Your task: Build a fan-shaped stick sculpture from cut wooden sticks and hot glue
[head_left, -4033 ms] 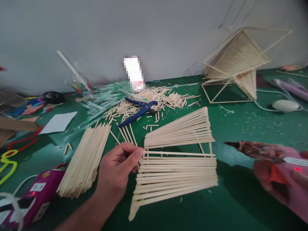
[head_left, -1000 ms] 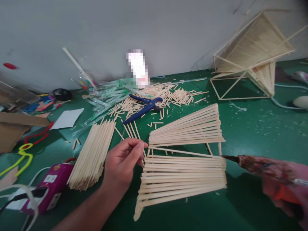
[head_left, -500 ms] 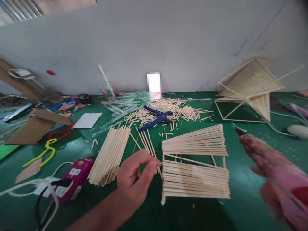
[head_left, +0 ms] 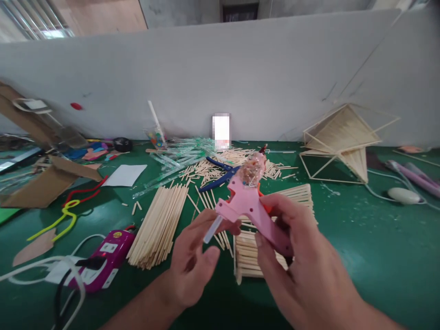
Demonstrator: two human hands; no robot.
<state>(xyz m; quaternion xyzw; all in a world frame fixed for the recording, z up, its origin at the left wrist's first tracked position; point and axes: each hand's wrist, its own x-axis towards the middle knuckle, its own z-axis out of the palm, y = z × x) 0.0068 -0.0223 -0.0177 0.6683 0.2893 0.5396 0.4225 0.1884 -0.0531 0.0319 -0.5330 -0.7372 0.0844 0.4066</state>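
In the head view, my right hand [head_left: 305, 256] grips the handle of a pink hot glue gun [head_left: 245, 199], its nozzle pointing up and away. Dried glue covers the front of the gun. A clear glue stick [head_left: 213, 229] pokes out of its rear. Close to that stick, my left hand [head_left: 190, 263] has its thumb apart from its fingers; some fingertips are hidden behind the gun. Beneath the gun and my right hand lies a panel of wooden sticks [head_left: 249, 254], partly covered. Several loose sticks [head_left: 208, 201] lie just beyond my left hand.
A bundle of wooden sticks [head_left: 160, 224] lies left, beside a magenta power strip [head_left: 108, 256] with cables. Blue cutters [head_left: 218, 178] rest on a heap of cut pieces [head_left: 199, 169]. A stick-built frame model [head_left: 338, 133] stands at the right, near a white cable switch [head_left: 404, 195].
My right hand has brought the glue gun from the far right to the middle, over the stick panel. My left hand's thumb and fingers have spread from a pinch. The view has tilted up slightly.
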